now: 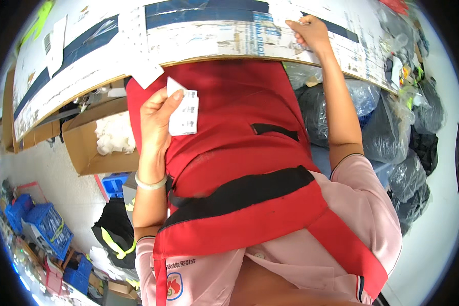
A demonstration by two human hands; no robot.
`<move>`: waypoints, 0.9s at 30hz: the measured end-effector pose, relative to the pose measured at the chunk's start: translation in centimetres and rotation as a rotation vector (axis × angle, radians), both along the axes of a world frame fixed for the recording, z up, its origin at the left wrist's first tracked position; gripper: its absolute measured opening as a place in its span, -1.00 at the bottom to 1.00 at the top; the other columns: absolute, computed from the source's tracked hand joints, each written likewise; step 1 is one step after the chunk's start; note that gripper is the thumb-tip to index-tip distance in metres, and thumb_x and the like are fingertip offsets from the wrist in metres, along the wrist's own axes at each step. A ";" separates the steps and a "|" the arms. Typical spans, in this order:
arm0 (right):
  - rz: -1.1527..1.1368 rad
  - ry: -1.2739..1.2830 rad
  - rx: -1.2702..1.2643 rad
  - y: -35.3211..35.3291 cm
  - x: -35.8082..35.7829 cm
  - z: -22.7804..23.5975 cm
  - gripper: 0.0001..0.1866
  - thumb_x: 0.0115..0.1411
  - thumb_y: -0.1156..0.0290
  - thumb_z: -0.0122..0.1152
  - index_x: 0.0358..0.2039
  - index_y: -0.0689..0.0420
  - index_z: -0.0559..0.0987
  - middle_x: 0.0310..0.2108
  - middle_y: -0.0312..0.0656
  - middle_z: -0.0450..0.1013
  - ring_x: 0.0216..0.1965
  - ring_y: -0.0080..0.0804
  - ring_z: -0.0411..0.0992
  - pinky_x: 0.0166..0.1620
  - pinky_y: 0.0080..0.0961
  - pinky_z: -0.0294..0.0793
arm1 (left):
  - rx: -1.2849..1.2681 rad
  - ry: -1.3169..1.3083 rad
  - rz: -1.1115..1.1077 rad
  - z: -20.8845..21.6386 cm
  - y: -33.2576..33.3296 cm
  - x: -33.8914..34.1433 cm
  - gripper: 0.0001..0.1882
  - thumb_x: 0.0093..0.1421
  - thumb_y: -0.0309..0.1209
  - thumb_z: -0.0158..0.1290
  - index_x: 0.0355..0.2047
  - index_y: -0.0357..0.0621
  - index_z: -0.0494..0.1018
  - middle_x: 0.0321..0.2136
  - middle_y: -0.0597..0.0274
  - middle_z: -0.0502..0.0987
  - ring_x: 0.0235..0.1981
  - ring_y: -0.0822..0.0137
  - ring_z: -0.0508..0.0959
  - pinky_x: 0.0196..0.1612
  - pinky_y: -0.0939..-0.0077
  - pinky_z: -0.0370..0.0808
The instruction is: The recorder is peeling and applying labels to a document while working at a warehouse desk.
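My left hand (pixel 155 115) is closed, thumb on top, around a small stack of white printed labels (pixel 184 120) held over my red apron (pixel 229 102). One corner of the stack folds upward. My right hand (pixel 311 34) reaches out over the worktable (pixel 199 43), its fingers drawn together in a pinch. Whatever sits between those fingertips is too small to make out. A long white label strip (pixel 135 43) lies across the table and hangs past its near edge, close to my left hand.
Another white strip (pixel 57 46) lies on the table's left. Under it stands a cardboard box (pixel 94 158) holding white material (pixel 115 132). Blue crates (pixel 48 229) are at the lower left. Stuffed plastic bags (pixel 385 130) crowd the right side, below the table edge.
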State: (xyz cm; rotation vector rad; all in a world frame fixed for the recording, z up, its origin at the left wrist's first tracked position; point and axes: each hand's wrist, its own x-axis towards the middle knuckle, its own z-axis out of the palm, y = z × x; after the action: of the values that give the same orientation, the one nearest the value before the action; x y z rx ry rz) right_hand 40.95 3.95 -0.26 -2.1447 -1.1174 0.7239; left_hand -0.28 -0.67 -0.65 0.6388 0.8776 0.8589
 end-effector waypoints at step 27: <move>0.757 0.165 0.414 -5.6 -22.1 3.1 -0.92 0.15 0.46 0.24 -0.37 0.20 0.58 -0.50 -0.34 0.47 -0.55 -0.67 0.39 -0.47 -0.72 0.39 | 0.278 0.250 0.104 0.6 0.0 0.5 -0.93 0.16 -0.53 0.16 -0.35 -0.27 0.57 -0.50 0.34 0.57 -0.51 0.69 0.43 -0.46 0.80 0.33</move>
State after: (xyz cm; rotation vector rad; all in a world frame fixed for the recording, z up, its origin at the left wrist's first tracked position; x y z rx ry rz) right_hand 18.89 -1.67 2.86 -1.2702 -1.8182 0.8692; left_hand 0.19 -0.67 -0.02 0.9643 1.0320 1.0195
